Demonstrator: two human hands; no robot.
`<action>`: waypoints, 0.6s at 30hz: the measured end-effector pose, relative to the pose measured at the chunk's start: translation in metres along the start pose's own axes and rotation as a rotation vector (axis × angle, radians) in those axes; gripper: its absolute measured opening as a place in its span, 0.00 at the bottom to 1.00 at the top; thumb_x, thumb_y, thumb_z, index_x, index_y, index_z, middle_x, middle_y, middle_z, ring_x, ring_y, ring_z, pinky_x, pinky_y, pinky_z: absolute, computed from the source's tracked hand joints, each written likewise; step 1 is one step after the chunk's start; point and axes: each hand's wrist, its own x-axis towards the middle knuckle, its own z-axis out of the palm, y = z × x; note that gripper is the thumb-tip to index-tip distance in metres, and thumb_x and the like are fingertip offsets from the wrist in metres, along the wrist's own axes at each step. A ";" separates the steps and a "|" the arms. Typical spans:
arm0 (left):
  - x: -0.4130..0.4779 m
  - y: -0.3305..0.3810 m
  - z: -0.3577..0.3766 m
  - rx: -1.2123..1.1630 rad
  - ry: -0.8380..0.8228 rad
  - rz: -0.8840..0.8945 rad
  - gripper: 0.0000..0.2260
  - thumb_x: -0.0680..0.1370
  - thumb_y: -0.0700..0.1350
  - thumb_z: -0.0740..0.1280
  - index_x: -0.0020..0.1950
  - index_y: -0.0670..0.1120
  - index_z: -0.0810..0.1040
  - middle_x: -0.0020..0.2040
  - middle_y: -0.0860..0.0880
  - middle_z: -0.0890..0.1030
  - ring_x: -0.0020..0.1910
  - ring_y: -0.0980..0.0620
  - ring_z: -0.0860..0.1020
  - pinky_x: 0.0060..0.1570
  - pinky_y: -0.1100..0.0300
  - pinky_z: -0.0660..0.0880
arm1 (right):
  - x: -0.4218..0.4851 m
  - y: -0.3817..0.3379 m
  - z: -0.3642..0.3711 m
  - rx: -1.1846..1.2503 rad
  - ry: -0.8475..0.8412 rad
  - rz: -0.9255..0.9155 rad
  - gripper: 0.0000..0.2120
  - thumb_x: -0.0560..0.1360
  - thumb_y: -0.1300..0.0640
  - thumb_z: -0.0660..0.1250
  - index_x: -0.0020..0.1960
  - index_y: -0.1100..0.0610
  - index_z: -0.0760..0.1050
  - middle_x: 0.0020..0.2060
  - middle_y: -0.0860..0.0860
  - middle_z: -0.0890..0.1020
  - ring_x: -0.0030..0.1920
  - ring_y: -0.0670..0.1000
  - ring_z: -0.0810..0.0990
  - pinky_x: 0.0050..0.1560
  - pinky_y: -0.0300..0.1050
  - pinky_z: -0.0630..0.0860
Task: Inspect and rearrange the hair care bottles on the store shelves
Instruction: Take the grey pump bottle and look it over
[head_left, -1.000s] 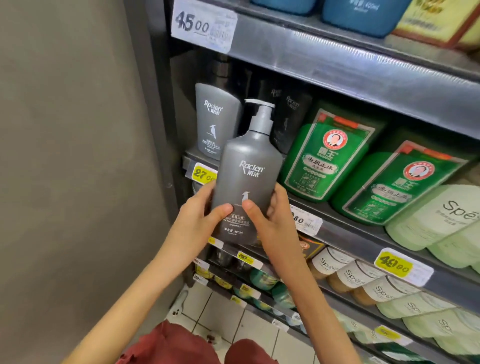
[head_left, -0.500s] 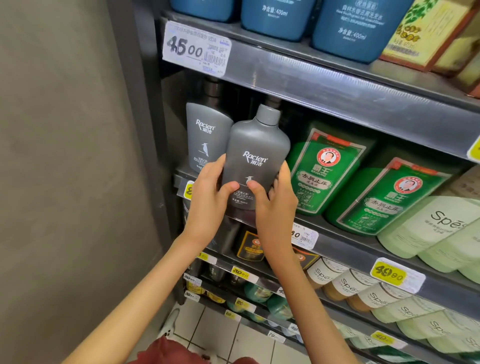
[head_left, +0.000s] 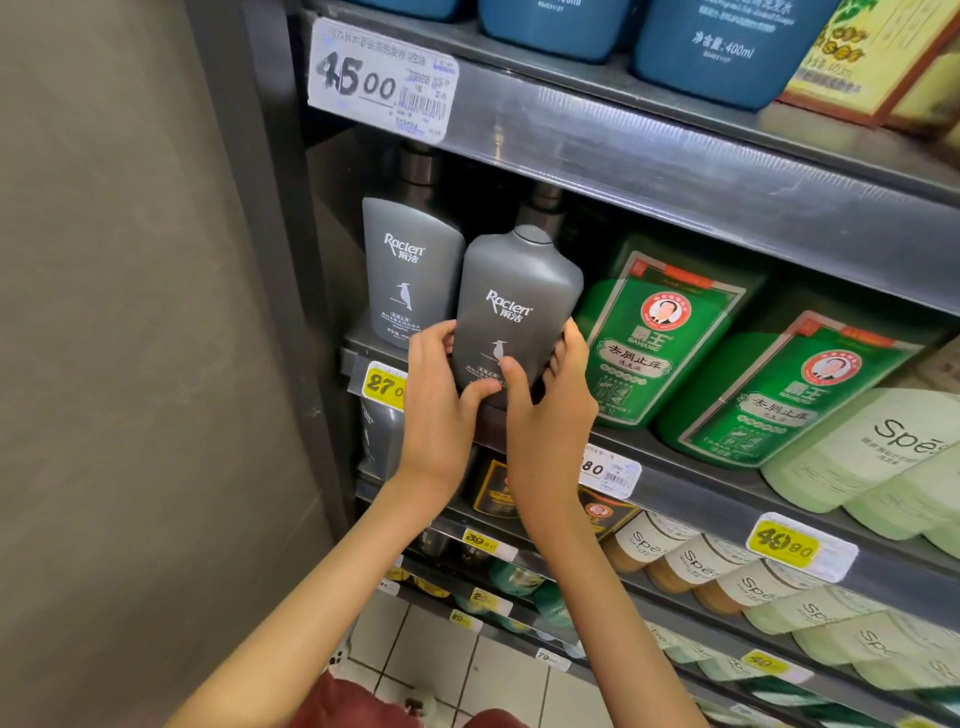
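A grey Raclen pump bottle (head_left: 514, 301) stands tilted at the front edge of the middle shelf (head_left: 701, 499), its pump head reaching up into the dark under the shelf above. My left hand (head_left: 439, 410) grips its lower left side, thumb across the front. My right hand (head_left: 550, 415) grips its lower right side, thumb on the label. A second grey Raclen bottle (head_left: 408, 270) stands just to its left, further back. The held bottle's base is hidden behind my hands.
Green Bawang bottles (head_left: 660, 332) and pale green Spes bottles (head_left: 883, 452) fill the shelf to the right. Blue bottles (head_left: 727, 47) stand on the upper shelf (head_left: 675, 156). A grey wall (head_left: 130, 364) closes the left side. Lower shelves hold more bottles.
Both hands have lifted the grey bottle from in front of the shelf up and into the shelf slot beside the other Raclen bottle; its pump head has gone under the upper shelf.
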 end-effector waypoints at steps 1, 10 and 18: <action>-0.001 -0.001 0.001 -0.012 0.005 -0.001 0.24 0.69 0.34 0.72 0.62 0.43 0.68 0.56 0.51 0.71 0.58 0.56 0.72 0.57 0.64 0.73 | -0.005 0.003 -0.003 -0.041 -0.002 -0.008 0.27 0.76 0.63 0.67 0.72 0.58 0.62 0.59 0.40 0.73 0.58 0.30 0.70 0.55 0.21 0.65; 0.003 -0.006 0.008 0.062 0.036 0.029 0.23 0.71 0.37 0.72 0.63 0.41 0.68 0.55 0.51 0.69 0.57 0.53 0.72 0.57 0.62 0.72 | -0.018 0.011 -0.010 -0.268 -0.129 0.037 0.25 0.78 0.63 0.62 0.73 0.61 0.61 0.66 0.55 0.71 0.67 0.49 0.69 0.66 0.37 0.64; 0.008 -0.007 0.009 0.092 0.056 0.003 0.19 0.70 0.38 0.73 0.58 0.40 0.70 0.53 0.49 0.72 0.55 0.52 0.74 0.56 0.62 0.73 | -0.017 0.011 -0.009 -0.347 -0.149 0.088 0.24 0.79 0.62 0.61 0.73 0.62 0.61 0.67 0.58 0.70 0.68 0.52 0.67 0.66 0.36 0.61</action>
